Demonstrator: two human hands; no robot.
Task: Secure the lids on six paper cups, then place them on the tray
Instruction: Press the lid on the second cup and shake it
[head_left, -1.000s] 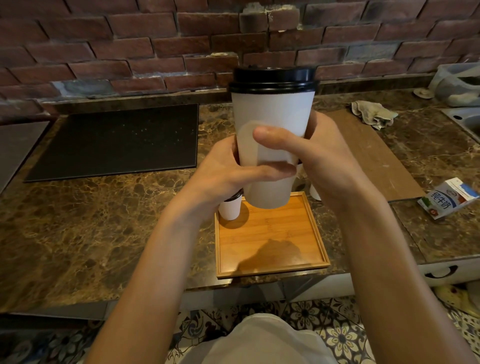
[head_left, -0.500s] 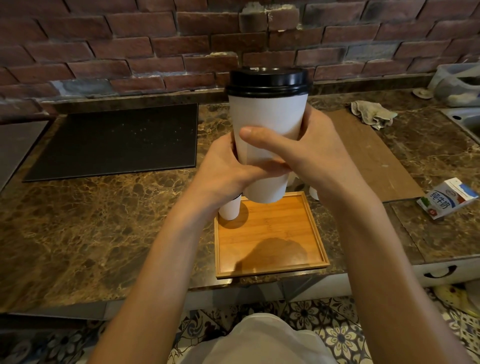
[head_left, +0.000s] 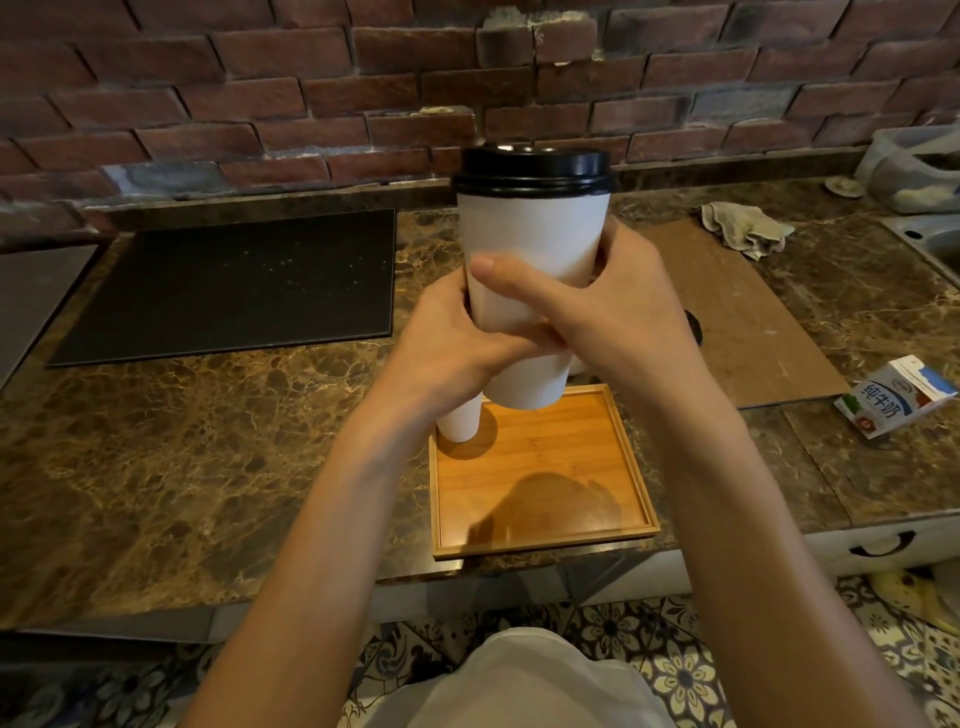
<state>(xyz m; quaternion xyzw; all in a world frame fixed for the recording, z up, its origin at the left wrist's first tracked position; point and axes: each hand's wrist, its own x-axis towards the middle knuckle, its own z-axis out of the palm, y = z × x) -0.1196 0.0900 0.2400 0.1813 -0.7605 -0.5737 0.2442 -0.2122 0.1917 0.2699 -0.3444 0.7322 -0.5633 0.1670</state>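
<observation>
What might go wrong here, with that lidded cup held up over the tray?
1. Both hands, left hand and right hand, squeeze the paper cup at mid-height; too hard a grip might dent it and pop the black lid loose.
2. Another cup stands at the wooden tray's far left corner, largely hidden behind the left wrist; lowering the held cup could knock it over.

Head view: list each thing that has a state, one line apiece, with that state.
held paper cup: upright, in the air above the tray
black lid: on the held cup
left hand: gripping the cup
right hand: gripping the cup
second cup: standing at tray's far-left corner, top hidden
tray: mostly bare
milk carton: lying on its side
cloth: crumpled
</observation>
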